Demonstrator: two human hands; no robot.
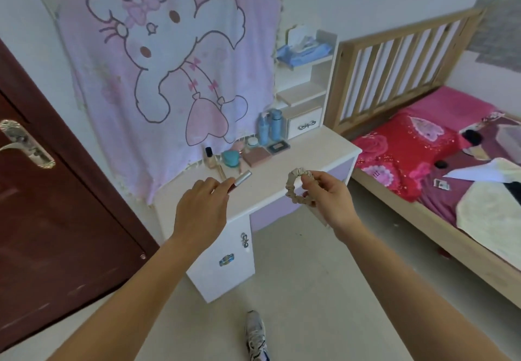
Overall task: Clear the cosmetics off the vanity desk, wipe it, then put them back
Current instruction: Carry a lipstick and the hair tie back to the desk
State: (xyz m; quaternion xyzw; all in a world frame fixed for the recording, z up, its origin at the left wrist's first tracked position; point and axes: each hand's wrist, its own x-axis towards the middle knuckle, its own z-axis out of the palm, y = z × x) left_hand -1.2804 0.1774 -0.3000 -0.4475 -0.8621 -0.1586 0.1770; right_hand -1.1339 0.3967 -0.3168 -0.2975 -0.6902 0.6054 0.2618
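**Bedroom bench: cosmetics at the back edge, front lying open**

White bench (310,152) is standing between a dark door (56,191) and a bed (423,146). Blue bottles (270,128), a teal case (231,158), a pink palette (257,156) and a dark compact (278,146) are crowding its back edge. The left hand (201,208) is holding a silver-capped tube (242,178) in its grip over the front left. The right hand (327,194) is pinching a beige scrunchie (294,188) over the front edge. Open bench top is lying between the hands and the cluster.

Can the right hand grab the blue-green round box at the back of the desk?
Probably not yet. The right hand is pinching the scrunchie, so it is full. The way to the blue-green box looks free, over the bare desk.
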